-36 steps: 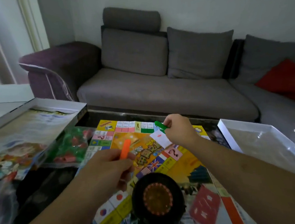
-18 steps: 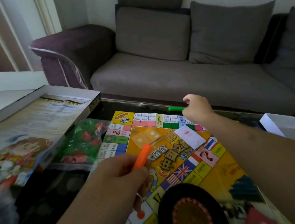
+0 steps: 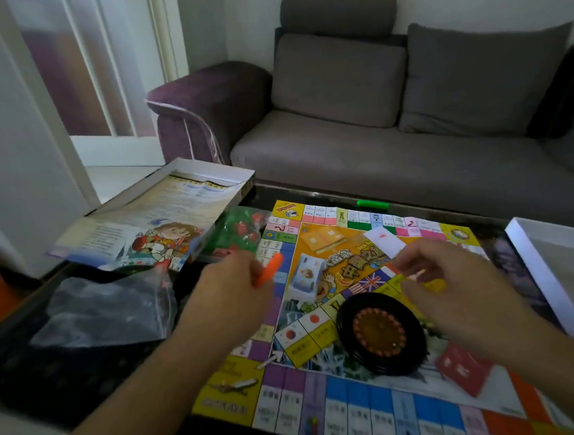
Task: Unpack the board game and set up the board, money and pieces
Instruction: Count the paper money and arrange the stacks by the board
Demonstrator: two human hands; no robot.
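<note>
1. Left hand [image 3: 230, 283] reaches over the board's left edge, fingers curled round an orange stick piece [image 3: 268, 269].
2. Right hand [image 3: 444, 273] hovers over the board's middle, blurred; its grasp can't be made out.
3. The game board [image 3: 348, 404] lies flat and unfolded on the dark table [image 3: 68, 378], a green stick piece [image 3: 373, 204] at its far edge and a black spinner wheel [image 3: 380, 333] on top.

Glossy printed board [image 3: 348, 408] on dark glass table [image 3: 67, 372]; crinkled clear plastic bag [image 3: 104, 310]; matt cloth sofa [image 3: 394, 160].

The board [image 3: 358, 393] is showing yellow, blue and purple squares; an orange piece [image 3: 268, 270], a green piece [image 3: 373, 204], a black wheel [image 3: 380, 333].
</note>
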